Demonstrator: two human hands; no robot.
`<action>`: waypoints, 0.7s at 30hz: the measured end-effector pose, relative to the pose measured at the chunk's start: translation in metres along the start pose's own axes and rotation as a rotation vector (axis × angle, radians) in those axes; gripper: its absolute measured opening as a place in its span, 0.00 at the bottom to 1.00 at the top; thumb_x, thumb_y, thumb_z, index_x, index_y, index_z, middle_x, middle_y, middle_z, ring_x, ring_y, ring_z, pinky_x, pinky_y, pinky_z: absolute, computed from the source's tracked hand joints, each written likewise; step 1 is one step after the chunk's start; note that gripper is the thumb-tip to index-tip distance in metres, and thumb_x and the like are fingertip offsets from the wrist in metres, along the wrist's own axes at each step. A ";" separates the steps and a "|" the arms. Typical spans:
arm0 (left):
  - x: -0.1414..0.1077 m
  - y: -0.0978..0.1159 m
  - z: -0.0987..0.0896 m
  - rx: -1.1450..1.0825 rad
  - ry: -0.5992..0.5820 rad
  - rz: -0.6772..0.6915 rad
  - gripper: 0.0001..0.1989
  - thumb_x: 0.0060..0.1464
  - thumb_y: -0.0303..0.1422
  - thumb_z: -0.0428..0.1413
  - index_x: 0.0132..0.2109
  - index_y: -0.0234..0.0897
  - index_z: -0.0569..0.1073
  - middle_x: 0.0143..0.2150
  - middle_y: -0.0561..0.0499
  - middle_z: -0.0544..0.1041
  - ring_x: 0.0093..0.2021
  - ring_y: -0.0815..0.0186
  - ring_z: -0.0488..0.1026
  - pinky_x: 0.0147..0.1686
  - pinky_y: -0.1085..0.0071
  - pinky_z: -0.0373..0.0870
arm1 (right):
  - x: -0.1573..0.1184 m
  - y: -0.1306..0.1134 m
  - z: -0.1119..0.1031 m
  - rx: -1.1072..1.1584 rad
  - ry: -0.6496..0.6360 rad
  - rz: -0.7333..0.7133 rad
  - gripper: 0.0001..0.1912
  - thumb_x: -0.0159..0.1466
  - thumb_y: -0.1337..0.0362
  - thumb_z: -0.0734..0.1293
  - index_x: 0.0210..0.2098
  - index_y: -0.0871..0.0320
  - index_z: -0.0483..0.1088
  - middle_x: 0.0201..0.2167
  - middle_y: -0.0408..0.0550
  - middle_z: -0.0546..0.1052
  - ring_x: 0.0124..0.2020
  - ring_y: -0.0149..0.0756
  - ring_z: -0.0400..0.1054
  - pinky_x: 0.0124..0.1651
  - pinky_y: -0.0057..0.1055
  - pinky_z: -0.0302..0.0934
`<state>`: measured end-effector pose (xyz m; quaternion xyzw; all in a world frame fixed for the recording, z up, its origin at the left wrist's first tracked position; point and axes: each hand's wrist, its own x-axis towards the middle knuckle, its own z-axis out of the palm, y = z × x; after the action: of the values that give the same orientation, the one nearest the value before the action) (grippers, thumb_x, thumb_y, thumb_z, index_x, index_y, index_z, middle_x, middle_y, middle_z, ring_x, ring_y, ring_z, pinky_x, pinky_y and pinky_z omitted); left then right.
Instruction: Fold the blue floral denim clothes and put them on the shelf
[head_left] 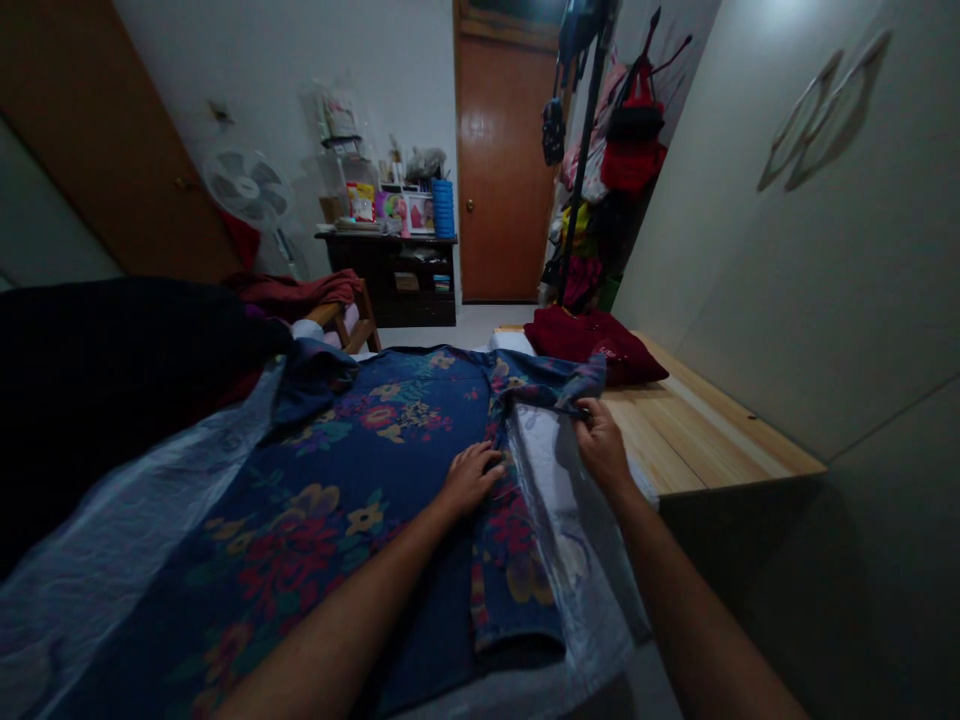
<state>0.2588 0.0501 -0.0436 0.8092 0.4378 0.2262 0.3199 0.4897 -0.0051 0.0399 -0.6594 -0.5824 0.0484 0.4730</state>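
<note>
A dark blue floral shirt [337, 470] lies spread out in front of me, with red, yellow and teal flowers. My left hand [472, 475] rests on its right part, palm down and fingers stretched out. Beside that hand, a long floral section like a sleeve, with a straight hem, runs down towards me. My right hand [598, 435] pinches the edge of the shirt's far right part, which it holds a little above the surface. The thumb and fingertips are closed on the cloth.
Under the shirt is a bed covered by a pale, shiny sheet [592, 570]. A dark red cushion [592, 345] sits on a wooden board [682, 430] to the right, alongside a pale cabinet [810, 250]. Black cloth [112, 400] is heaped at left; a fan [251, 185] stands behind.
</note>
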 end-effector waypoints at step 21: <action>-0.009 -0.006 -0.065 -0.952 0.586 -0.268 0.16 0.43 0.27 0.61 0.43 0.35 0.75 0.41 0.48 0.81 0.42 0.61 0.78 0.51 0.60 0.71 | -0.139 -0.093 0.047 -0.394 -0.767 0.043 0.14 0.63 0.52 0.63 0.38 0.56 0.69 0.37 0.52 0.77 0.38 0.41 0.71 0.39 0.33 0.59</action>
<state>0.2091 0.0656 -0.0036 0.4171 0.4568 0.5708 0.5399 0.3494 -0.1038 0.0099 -0.6834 -0.7002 0.1877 0.0863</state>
